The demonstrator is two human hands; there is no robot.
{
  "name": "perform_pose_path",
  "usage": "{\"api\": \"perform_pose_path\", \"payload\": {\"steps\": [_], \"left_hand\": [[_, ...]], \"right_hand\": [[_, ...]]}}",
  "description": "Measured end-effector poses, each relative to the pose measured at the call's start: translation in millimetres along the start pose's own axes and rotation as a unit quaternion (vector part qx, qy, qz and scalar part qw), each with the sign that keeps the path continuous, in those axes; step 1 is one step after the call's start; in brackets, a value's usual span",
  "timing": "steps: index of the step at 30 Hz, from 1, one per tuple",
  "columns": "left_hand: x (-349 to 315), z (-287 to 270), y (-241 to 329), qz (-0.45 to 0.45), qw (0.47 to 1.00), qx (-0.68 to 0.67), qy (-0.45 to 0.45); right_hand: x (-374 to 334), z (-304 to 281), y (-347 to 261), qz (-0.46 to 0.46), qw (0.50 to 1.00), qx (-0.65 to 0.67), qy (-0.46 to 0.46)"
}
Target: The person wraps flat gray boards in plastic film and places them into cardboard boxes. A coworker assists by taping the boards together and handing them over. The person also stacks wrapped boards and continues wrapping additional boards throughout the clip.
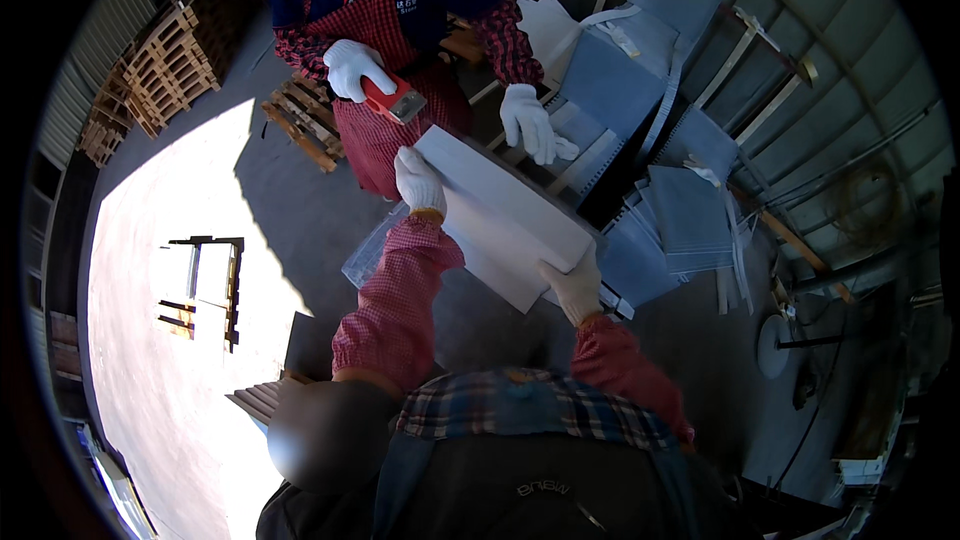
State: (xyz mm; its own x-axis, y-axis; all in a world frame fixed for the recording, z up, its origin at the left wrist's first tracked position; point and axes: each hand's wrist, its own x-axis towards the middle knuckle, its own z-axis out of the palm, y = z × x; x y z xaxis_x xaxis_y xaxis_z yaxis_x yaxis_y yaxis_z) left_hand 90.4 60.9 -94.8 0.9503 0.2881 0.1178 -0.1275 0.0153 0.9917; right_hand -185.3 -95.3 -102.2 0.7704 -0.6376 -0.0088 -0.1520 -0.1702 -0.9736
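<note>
A long, white box-like piece point(512, 202) lies slantwise in front of me, with two pale faces showing. My left hand point(420, 183), in a white knitted glove, is closed on its far left end. At the near right corner, my right hand point(574, 285) grips it too, also gloved. Across from me stands a co-worker in a red checked apron point(375, 145). That person's one gloved hand holds a red hand tool point(395, 100) with a metal end, just beyond the white piece. The co-worker's other gloved hand point(533, 125) hangs with fingers apart near its far edge.
Grey-blue slabs or sheets point(690, 215) are stacked to the right, beside metal rails point(728, 65). Wooden pallets point(175, 70) stand at the far left. A low pallet point(205, 285) with pale panels sits on the sunlit floor. Clear plastic wrap point(368, 252) shows beneath my left forearm.
</note>
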Motion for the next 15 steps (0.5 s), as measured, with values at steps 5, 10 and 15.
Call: {"api": "perform_pose_path", "payload": {"steps": [5, 10, 15], "left_hand": [[-60, -22, 58, 0.27, 0.947, 0.168, 0.036], [-122, -14, 121, 0.498, 0.804, 0.238, -0.222], [-169, 20, 131, 0.501, 0.724, 0.251, -0.403]], "right_hand": [[-2, 2, -5, -0.004, 1.0, 0.02, 0.001], [-1, 5, -8, -0.024, 0.998, 0.059, 0.009], [13, 2, 25, -0.138, 0.968, -0.21, 0.024]]}}
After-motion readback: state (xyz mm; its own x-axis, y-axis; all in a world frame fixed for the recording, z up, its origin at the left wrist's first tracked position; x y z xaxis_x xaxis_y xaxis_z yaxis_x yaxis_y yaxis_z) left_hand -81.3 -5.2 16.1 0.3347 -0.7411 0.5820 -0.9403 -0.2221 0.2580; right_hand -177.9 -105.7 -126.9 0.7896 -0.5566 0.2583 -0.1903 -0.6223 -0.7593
